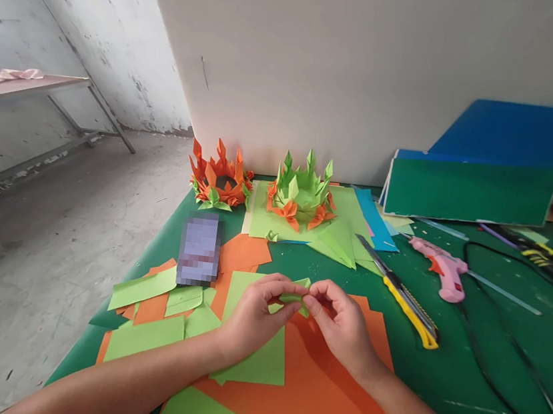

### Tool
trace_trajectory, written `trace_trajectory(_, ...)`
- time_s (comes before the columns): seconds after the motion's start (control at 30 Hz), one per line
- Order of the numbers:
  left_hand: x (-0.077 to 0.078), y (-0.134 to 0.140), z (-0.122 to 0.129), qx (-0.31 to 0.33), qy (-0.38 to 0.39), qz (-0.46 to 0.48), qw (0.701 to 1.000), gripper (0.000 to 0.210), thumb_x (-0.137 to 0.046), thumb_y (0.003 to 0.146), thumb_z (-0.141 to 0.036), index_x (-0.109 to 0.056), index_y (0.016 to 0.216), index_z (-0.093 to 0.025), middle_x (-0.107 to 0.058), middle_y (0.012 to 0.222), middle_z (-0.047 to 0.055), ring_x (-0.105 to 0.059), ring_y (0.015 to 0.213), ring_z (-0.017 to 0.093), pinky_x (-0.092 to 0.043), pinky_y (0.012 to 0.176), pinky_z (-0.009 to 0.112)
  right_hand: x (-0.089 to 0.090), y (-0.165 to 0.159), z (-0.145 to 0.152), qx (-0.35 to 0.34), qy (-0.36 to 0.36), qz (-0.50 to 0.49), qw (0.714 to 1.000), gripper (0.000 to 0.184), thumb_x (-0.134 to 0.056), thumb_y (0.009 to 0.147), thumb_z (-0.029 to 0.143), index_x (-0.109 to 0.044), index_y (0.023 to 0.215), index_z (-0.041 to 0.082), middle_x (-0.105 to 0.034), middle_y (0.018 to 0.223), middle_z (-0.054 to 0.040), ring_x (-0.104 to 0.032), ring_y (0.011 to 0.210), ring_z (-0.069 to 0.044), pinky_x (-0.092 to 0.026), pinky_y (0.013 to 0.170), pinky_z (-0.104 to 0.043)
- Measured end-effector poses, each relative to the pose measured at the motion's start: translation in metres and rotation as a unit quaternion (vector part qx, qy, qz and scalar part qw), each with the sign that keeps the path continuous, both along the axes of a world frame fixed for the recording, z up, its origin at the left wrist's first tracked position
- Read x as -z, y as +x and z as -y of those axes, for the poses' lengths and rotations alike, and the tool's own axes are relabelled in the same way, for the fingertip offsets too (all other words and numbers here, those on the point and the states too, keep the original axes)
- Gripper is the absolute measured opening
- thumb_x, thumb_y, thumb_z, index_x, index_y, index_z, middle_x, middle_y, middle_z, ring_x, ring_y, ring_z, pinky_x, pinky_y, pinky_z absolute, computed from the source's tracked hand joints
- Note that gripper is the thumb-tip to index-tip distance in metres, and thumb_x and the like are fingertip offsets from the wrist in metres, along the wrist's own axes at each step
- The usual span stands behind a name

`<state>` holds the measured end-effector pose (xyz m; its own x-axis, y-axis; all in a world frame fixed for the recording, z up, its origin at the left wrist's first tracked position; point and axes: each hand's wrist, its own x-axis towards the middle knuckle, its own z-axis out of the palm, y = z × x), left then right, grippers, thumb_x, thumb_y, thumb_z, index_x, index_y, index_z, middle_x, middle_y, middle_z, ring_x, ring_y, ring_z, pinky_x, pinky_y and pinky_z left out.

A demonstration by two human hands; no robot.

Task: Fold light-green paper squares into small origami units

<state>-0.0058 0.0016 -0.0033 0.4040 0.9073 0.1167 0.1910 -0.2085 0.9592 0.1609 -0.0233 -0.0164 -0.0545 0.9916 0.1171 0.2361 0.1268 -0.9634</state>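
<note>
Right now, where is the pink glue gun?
In the head view, the pink glue gun lies on the green tabletop right of centre, beyond the yellow utility knife from the right hand.

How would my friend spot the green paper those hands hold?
On the green tabletop, find the large orange paper sheet. Above it, the left hand and right hand pinch a small folded green paper piece. Unlike the flat green paper sheets nearby, it's held up.

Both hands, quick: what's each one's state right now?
Left hand: closed, pinching the green paper.
Right hand: closed, fingertips pinching the same paper's right edge.
</note>
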Motion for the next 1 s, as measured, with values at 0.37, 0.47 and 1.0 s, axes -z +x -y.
trace_trajectory(0.37, -0.0001, -0.0015, -0.0078, -0.035, -0.162, 0.068, 0.984, 0.02, -0.064, 0.082, -0.033, -0.073, 0.092, -0.018, -0.069, 0.089, 0.006, -0.06, 0.079, 0.016, -0.048, 0.07, 0.028, 0.0037, 0.0093, -0.0019, -0.02, 0.058, 0.067, 0.996, 0.011, -0.059, 0.09, 0.031, -0.063, 0.083, 0.024, -0.065, 0.083, -0.0027, -0.061, 0.079, -0.019, -0.05, 0.073, -0.03)
trace_trajectory(0.47, 0.0005, -0.001, -0.0078, -0.039, -0.132, 0.048, 0.989, 0.018, -0.064, 0.082, -0.031, -0.074, 0.09, -0.018, -0.069, 0.088, 0.006, -0.06, 0.079, 0.017, -0.048, 0.067, 0.027, 0.0048, 0.0082, -0.0017, -0.02, 0.047, 0.071, 0.996, 0.014, -0.058, 0.09, 0.031, -0.061, 0.079, 0.023, -0.064, 0.08, -0.0027, -0.06, 0.078, -0.019, -0.05, 0.07, -0.03)
trace_trajectory(1.0, 0.0019, -0.0034, -0.0008, 0.012, 0.075, -0.048, 0.996, 0.024, -0.054, 0.087, -0.015, -0.073, 0.1, -0.023, -0.067, 0.091, 0.006, -0.063, 0.079, 0.016, -0.051, 0.069, 0.028, 0.0004, 0.0035, -0.0028, -0.017, -0.017, -0.057, 0.998, 0.024, -0.065, 0.084, 0.038, -0.055, 0.072, 0.021, -0.055, 0.069, 0.0007, -0.052, 0.063, -0.014, -0.046, 0.056, -0.025)
